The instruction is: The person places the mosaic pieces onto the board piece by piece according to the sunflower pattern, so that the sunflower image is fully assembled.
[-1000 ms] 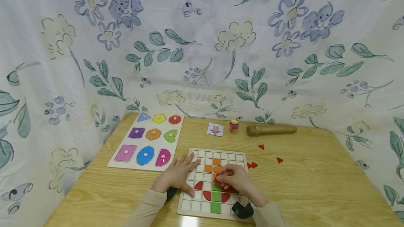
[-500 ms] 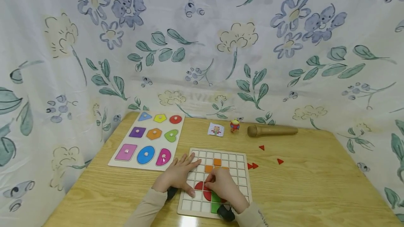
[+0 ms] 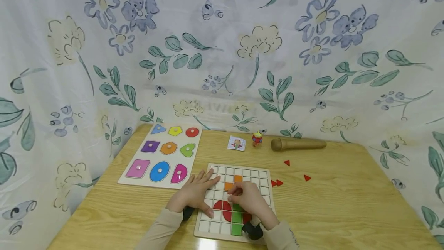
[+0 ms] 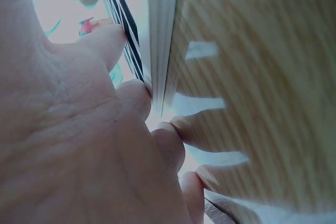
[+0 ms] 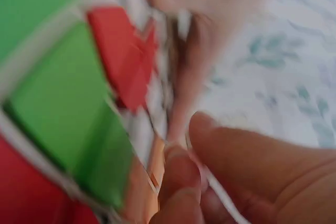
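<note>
A pale wooden grid board [image 3: 270, 178] lies on the table, with flat coloured pieces in some of its squares. My left hand [image 3: 194, 191] rests on the board's left edge, fingers spread; in the left wrist view its fingertips touch the rim. My right hand [image 3: 251, 200] is over the middle of the board with thumb and fingers bent close together, and no piece shows between them. Just left of its fingertips a red piece [image 3: 227, 206] lies in the grid. Green squares [image 3: 237, 229] run down the board below the hand. The right wrist view is blurred around the red pieces [image 5: 123, 59].
Small red triangles [image 3: 307, 178] lie loose right of the board. At the left is a knobbed shape puzzle [image 3: 164, 165]. A pattern card [image 3: 236, 143], a toy figure [image 3: 257, 139] and a wooden microphone-shaped stick [image 3: 298, 144] stand or lie at the back, before a floral curtain [image 3: 222, 68].
My right hand moved left with a red piece, which now lies in the grid beside another red one. The fingers have since let go and drawn slightly away. My left hand has stayed put.
</note>
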Demonstrator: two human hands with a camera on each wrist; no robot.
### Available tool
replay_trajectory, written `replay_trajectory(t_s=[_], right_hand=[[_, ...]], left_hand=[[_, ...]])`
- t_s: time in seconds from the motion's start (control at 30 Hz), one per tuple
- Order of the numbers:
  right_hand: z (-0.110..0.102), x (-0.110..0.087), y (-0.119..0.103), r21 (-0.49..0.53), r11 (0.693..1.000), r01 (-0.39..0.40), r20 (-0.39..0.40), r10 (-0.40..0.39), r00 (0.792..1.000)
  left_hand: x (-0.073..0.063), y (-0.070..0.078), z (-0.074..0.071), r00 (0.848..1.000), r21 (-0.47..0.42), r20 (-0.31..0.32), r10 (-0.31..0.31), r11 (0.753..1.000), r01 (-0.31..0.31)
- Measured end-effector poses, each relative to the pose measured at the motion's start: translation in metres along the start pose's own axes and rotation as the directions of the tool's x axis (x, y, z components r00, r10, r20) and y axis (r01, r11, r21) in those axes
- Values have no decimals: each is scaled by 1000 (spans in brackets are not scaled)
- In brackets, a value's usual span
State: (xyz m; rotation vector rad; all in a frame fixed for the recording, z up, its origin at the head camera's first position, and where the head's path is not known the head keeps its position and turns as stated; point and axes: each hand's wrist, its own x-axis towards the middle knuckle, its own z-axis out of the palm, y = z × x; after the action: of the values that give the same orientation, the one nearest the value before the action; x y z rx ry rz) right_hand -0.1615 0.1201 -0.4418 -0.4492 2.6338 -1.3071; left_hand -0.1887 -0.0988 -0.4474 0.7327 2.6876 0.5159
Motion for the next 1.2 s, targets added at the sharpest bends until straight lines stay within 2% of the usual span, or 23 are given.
replay_trajectory(t_s=[0.13, 0.27, 0.4, 0.47, 0.53, 0.6, 0.73, 0.97, 1.2], right_hand=[[-24, 4, 16, 140, 990, -10, -38, 16, 999], [-51, 3, 37, 264, 964, -21, -127, 57, 990], [-76, -3, 58, 330, 940, -83, -237, 168, 957], [-85, -7, 66, 291, 947, -133, -298, 222, 928], [-91, -13, 71, 207, 958, -198, -349, 262, 900], [-96, -17, 77, 101, 962, -253, -369, 272, 889], [-99, -22, 85, -13, 953, -302, -354, 278, 893], [-93, -21, 89, -31, 941, -337, -356, 304, 884], [-91, -21, 89, -51, 947, -316, -399, 271, 876]], left_hand=[[0, 1, 0, 1000, -4, 5, -7, 1000, 7], [1, 1, 1, 1000, -3, 8, -4, 1000, 4], [1, 1, 0, 1000, 3, 9, -4, 1000, 4], [1, 1, 0, 1000, 5, 10, -6, 1000, 6], [0, 2, -1, 1000, 6, 10, -8, 1000, 8], [0, 2, -1, 1000, 9, 10, -6, 1000, 6], [0, 2, -1, 1000, 7, 8, -7, 1000, 7], [2, 0, 1, 1000, 8, 8, -9, 1000, 9], [1, 0, 2, 1000, -4, 3, -9, 1000, 9]])
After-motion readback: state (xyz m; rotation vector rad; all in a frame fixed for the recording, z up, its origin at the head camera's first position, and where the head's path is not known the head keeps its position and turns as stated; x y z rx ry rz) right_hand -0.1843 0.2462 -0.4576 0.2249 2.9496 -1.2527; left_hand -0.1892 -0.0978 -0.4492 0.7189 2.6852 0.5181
